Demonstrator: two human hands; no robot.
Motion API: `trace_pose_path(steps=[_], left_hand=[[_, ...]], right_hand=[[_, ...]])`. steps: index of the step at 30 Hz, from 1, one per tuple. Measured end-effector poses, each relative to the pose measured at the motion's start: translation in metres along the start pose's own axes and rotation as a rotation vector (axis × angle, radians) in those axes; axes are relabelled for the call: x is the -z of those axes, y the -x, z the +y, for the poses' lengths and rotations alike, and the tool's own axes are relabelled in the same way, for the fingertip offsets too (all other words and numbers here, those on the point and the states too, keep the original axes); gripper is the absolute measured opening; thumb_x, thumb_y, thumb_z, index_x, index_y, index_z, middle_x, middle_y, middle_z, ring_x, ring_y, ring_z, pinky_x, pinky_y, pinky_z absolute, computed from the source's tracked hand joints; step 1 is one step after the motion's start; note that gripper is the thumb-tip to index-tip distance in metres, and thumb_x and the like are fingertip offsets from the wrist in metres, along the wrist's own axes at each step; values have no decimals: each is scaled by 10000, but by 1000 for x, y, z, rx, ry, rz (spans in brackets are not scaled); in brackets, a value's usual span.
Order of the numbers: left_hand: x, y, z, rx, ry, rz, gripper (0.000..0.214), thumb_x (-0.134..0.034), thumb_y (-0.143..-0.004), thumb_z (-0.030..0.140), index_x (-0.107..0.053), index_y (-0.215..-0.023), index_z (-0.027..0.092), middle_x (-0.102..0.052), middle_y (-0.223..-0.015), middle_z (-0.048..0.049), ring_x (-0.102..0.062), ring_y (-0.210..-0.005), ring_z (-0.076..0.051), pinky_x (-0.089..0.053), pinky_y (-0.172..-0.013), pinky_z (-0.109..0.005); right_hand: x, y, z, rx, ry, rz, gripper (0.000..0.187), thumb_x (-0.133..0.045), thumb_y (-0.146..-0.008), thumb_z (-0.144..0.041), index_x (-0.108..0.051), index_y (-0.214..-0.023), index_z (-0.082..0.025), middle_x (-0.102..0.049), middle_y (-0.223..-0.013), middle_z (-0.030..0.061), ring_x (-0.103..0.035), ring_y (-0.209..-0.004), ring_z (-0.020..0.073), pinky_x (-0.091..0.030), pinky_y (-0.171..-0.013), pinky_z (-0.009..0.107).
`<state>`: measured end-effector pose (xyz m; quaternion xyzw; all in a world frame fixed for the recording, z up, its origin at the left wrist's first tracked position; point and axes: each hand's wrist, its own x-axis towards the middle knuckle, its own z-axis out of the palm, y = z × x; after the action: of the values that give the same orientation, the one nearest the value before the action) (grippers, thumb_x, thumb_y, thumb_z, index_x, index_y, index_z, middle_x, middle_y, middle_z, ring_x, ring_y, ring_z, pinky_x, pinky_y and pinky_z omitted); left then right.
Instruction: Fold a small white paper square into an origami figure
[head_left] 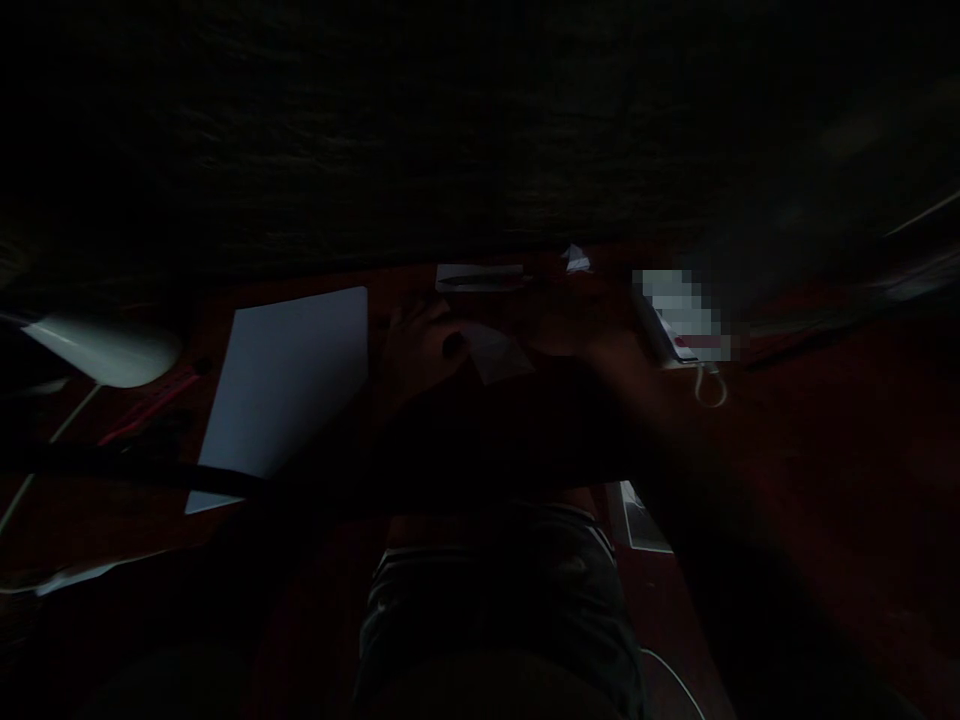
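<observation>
The scene is very dark. A small folded piece of pale paper (496, 354) lies between my two hands on the reddish tabletop. My left hand (421, 348) is at its left edge, with thumb and forefinger curled together on the corner. To the right of the paper is my right hand (559, 328), deep in shadow and smeared; its fingers cannot be made out. Just beyond the hands, a dark, slim, pen-like object (484, 280) rests across a pale strip of paper (450, 271). A small crumpled paper scrap (577, 260) is farther right.
A large white sheet (300, 365) lies left of my hands. At the far left are a white lamp-like shade (112, 350) and a red item (150, 402). A partly pixelated device or box (675, 320) with a looped cord (711, 388) stands at right.
</observation>
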<state>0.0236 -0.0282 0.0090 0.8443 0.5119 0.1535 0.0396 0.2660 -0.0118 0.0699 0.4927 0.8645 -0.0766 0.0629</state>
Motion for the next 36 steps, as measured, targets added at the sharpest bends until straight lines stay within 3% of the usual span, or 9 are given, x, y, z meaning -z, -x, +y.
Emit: trace_pose_path(steps=[2,7,14,25,36], left_hand=[[1,0,0,-2,1,-9,370,-697,-1046,345,-857,-1377,379,-759,-1389,-111,-614,-1425,-432,-443,-1212,-695],[0,1,-1,-4,4,-20,363,-698,-1060,357,-859,-1382,403,-734,-1402,-113,-596,-1440,-428,-433,-1223,-685],[-1,-1,0,11,0,-10,345,-721,-1047,373,-869,-1358,389,-730,-1422,-111,-593,-1449,-439,-427,-1238,-698],[3,0,-3,104,-21,56,405,-860,-937,500,-881,-1314,350,-661,-1595,-115,-583,-1463,-486,-440,-1239,-733],[1,-1,-8,89,-20,46,425,-878,-929,539,-877,-1297,327,-670,-1573,-123,-565,-1479,-485,-425,-1257,-731]], right_hand=[[3,2,-6,-16,9,-9,455,-479,-1184,-238,-851,-1403,-95,-829,-1463,228,-797,-1339,372,-615,-1055,452],[3,6,-18,15,-76,32,412,-547,-1154,-206,-885,-1389,-222,-857,-1447,146,-819,-1288,314,-612,-1036,403],[0,3,-21,4,-79,35,403,-561,-1127,-211,-907,-1331,-231,-860,-1444,133,-821,-1277,311,-610,-1005,387],[7,6,-19,-72,-17,-34,409,-527,-1134,-212,-915,-1239,-139,-888,-1301,204,-849,-1197,342,-614,-958,393],[6,7,-18,-86,1,-41,410,-528,-1138,-218,-892,-1285,-100,-858,-1378,248,-835,-1267,402,-651,-1040,473]])
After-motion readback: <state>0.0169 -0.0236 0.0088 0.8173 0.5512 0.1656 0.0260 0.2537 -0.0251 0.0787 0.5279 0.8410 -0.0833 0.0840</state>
